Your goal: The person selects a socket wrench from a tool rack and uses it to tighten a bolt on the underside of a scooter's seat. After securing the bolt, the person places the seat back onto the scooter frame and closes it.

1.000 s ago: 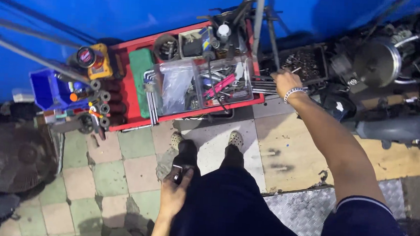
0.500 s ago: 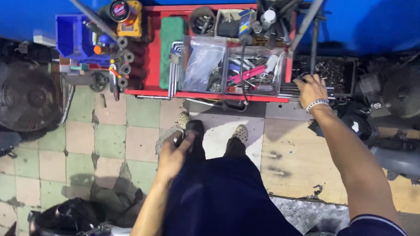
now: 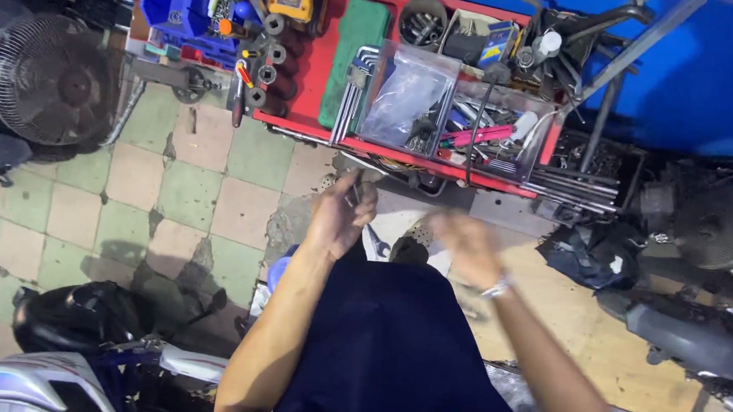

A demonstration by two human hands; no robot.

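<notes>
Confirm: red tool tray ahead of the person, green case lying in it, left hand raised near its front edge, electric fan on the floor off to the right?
Not quite. In the head view the fan sits to the left, not the right. The rest holds: red tool tray, green case in it, left hand raised near its front edge.

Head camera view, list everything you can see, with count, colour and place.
Tool tray: one, red, top centre.
Clear boxes: two, see-through, on the tray, tools inside.
Green case: one, on the tray's left part.
Hex keys: one set, silver, beside the green case.
Sockets: several, dark, left of the tray.
Fan: one, grey, upper left.
Tiled floor: green and beige.
Motorcycle part: black, lower left.
Left hand: holds a small metal tool, kind unclear.
Right hand: blurred, wrist bracelet, grip unclear.
</notes>
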